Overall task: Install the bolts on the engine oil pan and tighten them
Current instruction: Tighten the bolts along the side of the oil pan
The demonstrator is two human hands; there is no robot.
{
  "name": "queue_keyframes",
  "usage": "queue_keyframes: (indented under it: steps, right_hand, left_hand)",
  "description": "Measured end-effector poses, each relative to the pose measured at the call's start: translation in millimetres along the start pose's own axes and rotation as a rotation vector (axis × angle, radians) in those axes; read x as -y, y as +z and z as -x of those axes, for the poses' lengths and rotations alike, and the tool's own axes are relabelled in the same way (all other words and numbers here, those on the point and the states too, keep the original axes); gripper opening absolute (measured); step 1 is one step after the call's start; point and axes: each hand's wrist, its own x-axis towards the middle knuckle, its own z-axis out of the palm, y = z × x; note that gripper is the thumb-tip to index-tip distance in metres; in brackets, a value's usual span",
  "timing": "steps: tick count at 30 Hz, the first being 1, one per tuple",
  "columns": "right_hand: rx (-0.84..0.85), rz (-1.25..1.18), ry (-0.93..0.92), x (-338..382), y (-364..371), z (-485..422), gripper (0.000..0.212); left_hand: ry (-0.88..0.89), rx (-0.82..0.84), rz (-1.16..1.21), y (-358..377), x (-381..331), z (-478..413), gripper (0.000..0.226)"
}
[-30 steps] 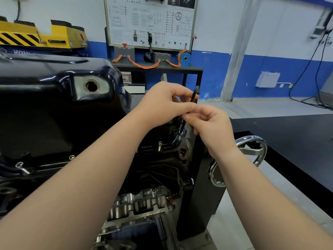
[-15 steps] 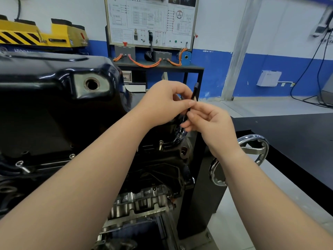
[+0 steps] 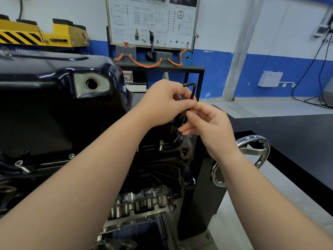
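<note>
Glossy black pressed-steel oil pan (image 3: 45, 98) sits uppermost on the inverted engine, filling the left half of the view. A round unplugged drain hole (image 3: 92, 83) shows in its near-right shoulder.

Thin black L-shaped hex key (image 3: 193, 92) stands close to upright at the pan's near-right corner, short arm at the top and pointing left. Its lower tip meets a dark bolt head (image 3: 180, 137) on the flange corner; whether it is fully seated cannot be told.

Left hand (image 3: 162, 103): fingers curled, thumb and fingers pinching the upper shaft of the key just below the bend. Right hand (image 3: 210, 129): thumb and forefinger pinching the shaft lower down, the remaining fingers loosely extended towards the bolt. The two hands touch at the shaft.

Along the pan's near flange edge:
- One silver bolt (image 3: 161, 144) stands proud and upright, just left of the corner bolt.
- One silver bolt head (image 3: 72, 156) sits low against the flange, further left.
- One silver bolt (image 3: 21, 166) lies tilted near the left end.

Black upright stand column (image 3: 201, 195) sits beside the engine's right side, with a chromed spoked handwheel (image 3: 255, 150) on it, partly behind the right wrist. A black-topped bench (image 3: 288, 134) lies to the right. A framed white wiring-diagram board (image 3: 153, 20) stands against the far wall, with orange cables (image 3: 144, 64) below it. Yellow equipment with black hazard stripes (image 3: 41, 35) is at the far left.
</note>
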Motion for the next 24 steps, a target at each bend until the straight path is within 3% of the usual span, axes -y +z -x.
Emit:
queue_keyframes:
  steps: [5,8,21,24]
  right_hand:
    - [-0.068,0.032,0.000,-1.5,-3.0,-1.9,0.021]
    - [-0.090,0.093,-0.018,-2.0,-1.4,-2.8,0.013]
    - [-0.028,0.046,0.005,-2.0,-3.7,-1.4,0.026]
    - [-0.064,0.025,0.011,-1.9,-5.2,-3.4,0.029]
  left_hand:
    - [0.021,0.017,0.052,1.5,-0.5,1.2,0.016]
    - [0.015,0.001,0.020,2.4,-0.1,0.4,0.009]
    - [0.039,0.006,-0.040,-0.1,0.4,-0.8,0.005]
    - [0.038,0.031,0.010,0.2,-0.6,-0.7,0.013]
